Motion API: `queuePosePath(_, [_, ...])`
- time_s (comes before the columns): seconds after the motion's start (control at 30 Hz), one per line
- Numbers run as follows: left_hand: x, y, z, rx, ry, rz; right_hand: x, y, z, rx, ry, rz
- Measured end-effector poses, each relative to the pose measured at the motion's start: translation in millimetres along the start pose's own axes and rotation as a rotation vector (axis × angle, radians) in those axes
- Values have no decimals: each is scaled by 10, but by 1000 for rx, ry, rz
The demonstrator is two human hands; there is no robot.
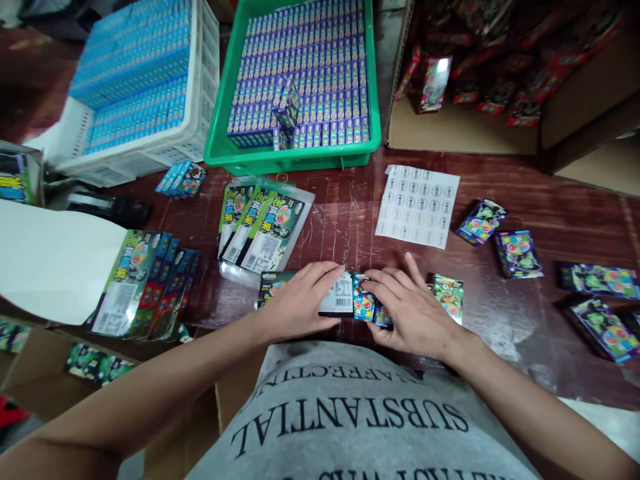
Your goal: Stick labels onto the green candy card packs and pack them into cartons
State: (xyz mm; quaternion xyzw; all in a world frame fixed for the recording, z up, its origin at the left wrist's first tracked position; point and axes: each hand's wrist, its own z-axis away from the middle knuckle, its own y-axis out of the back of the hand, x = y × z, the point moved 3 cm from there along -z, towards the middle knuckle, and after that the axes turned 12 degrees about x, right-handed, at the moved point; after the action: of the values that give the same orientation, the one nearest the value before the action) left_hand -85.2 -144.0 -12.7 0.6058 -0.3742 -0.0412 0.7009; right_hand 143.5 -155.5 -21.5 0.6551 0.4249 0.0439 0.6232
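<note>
At the lower middle of the frame a small row of packs [350, 298] is pressed between the two hands on the table [340, 213]: the left hand [300, 300] is laid flat over one end with fingers closed on it, the right hand [413, 310] is curled over the other end, fingertips pinching a pack. The step seems best done by keeping the packs squared and flat while they are squeezed together, so none tips out. Open table lies just above the hands, up to the sticker sheet [417, 205]. A loose pack [449, 295] lies just beside the right hand, a fanned stack [263, 227] sits above the left, and the green tray [295, 157] is well apart at the top.
</note>
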Motion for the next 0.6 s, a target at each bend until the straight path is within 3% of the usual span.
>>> queuePosePath(0.17, [26, -6, -49, -50, -71, 20, 18, 26, -31, -42, 53, -66])
queuePosePath(0.37, [33, 5, -121, -22, -93, -31, 251, 214, 146, -42, 36, -16])
queuePosePath(0.6, [41, -47, -170, -34, -150, 85, 289, 187, 53, -104, 95, -226])
